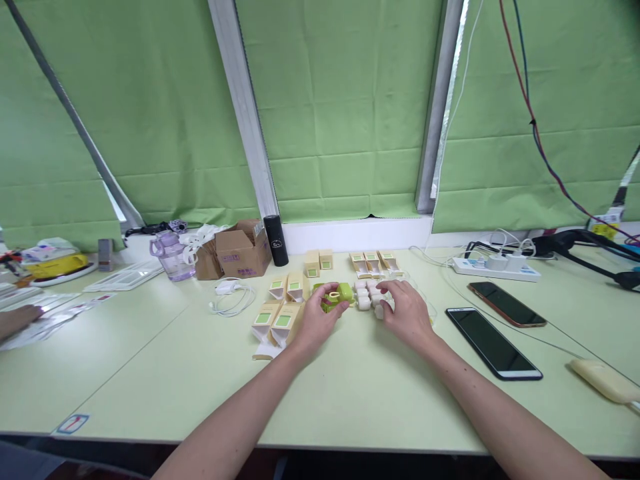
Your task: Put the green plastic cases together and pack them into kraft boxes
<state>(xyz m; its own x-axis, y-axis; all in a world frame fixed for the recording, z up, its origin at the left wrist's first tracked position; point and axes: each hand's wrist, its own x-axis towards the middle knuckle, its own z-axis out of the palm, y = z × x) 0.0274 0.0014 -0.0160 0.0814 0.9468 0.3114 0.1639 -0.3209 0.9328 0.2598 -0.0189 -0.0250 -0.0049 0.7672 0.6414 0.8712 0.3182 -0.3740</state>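
Observation:
My left hand (320, 317) is closed around a small rounded green case (345, 291), thumb at its near side. A pale loop shows on the green between the fingers, and part of another green piece lies behind them. Several small rounded white cases (363, 303) stand grouped just to the right. Over their right side is my right hand (406, 310), thumb and forefinger apart and the fingertips at the nearest white cases. Beside my left hand, opened kraft boxes (284, 321) with green squares lie tilted on the table.
More small boxes (373, 261) stand at the back. A brown carton (245, 253), a black cylinder (276, 241) and a purple bottle (175, 257) are at back left. Two phones (493, 343), a power strip (495, 269) and cables lie right. Another person's hand (20, 321) is far left.

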